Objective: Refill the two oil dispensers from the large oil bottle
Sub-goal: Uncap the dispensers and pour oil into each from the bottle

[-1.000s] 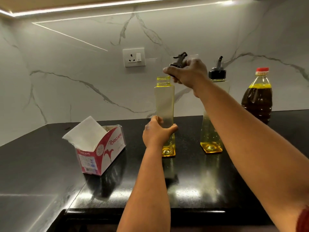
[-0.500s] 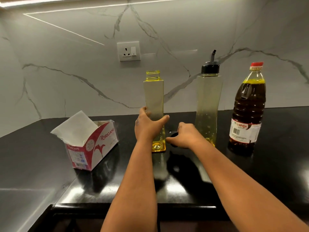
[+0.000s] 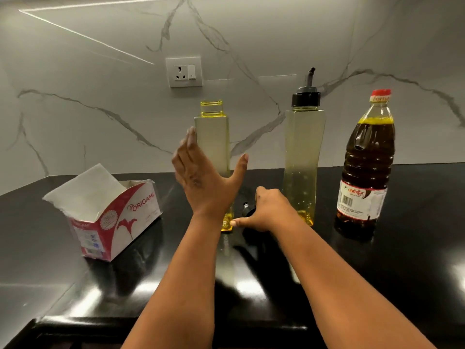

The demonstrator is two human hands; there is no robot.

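"ORIGAMI" tissue box (image 3: pixel 118 217); large oil bottle (image 3: pixel 364 167), label perhaps "Fortune".

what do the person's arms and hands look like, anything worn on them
Both forearms are bare up to the frame's lower edge: no sleeves show. The left hand and the right hand wear no gloves, and no watch, bracelet or ring can be seen on either. Nails look short and unpainted, though the picture is too soft to be sure.

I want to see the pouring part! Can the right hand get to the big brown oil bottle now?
Probably yes, once it lets go. The right hand rests on the black spout cap, and only the capped dispenser stands between it and the big oil bottle.
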